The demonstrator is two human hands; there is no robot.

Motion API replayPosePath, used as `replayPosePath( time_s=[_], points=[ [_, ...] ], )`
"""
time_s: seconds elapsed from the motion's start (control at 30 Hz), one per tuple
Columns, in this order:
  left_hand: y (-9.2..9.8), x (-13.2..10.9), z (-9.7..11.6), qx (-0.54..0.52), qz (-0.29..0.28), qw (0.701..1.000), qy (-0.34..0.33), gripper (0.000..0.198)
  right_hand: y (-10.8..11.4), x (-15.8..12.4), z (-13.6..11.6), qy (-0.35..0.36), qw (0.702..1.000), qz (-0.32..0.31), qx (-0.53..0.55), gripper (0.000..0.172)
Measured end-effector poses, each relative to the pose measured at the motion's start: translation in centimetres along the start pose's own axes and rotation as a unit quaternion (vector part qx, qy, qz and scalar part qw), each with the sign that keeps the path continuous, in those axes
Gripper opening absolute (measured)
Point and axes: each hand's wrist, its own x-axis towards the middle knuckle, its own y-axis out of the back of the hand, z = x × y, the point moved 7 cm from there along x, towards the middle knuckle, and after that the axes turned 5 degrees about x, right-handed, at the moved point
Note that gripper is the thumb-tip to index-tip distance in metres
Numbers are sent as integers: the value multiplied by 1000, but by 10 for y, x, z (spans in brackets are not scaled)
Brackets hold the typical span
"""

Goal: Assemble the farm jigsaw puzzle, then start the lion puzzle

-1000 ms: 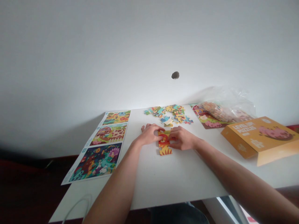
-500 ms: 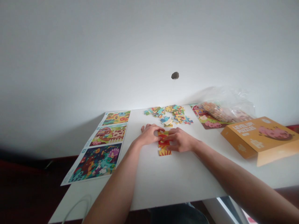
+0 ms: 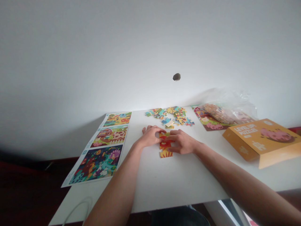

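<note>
On the orange box (image 3: pixel 261 139) at the right of the frame, you can read "LEVEL UP! PUZZLES" in white capitals; the small mark beneath is illegible. Your picture sheet (image 3: pixel 102 146), left of centre, carries margin print too tiny to read.

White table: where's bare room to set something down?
The widest bare patch lies between the left forearm and right forearm, from the red-and-yellow puzzle pieces to the near edge. Another runs between the right forearm and the orange puzzle box. The far side is crowded with loose puzzle pieces and a plastic bag.
</note>
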Motion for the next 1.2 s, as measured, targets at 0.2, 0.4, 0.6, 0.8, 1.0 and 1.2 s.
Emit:
replayPosePath(
  time_s=[0.2,0.4,0.6,0.8,1.0,1.2],
  points=[
    [0,0,0,-6,0,1000,2,38,9,-2,7,1,999,41,-15,27],
    [-2,-1,1,10,1,1000,6,49,25,-12,38,-51,996,74,-1,30],
    [-2,-2,3,8,-10,1000,-6,47,26,-11,35,-45,993,109,11,33],
    [-2,-3,3,11,-10,1000,-4,47,15,-3,21,-18,996,78,25,28],
    [-1,-2,4,10,-14,1000,-7,46,18,-5,31,-31,995,92,37,27],
    [-1,-3,4,7,-14,1000,-6,46,18,-5,38,-55,993,97,38,32]
  ],
)
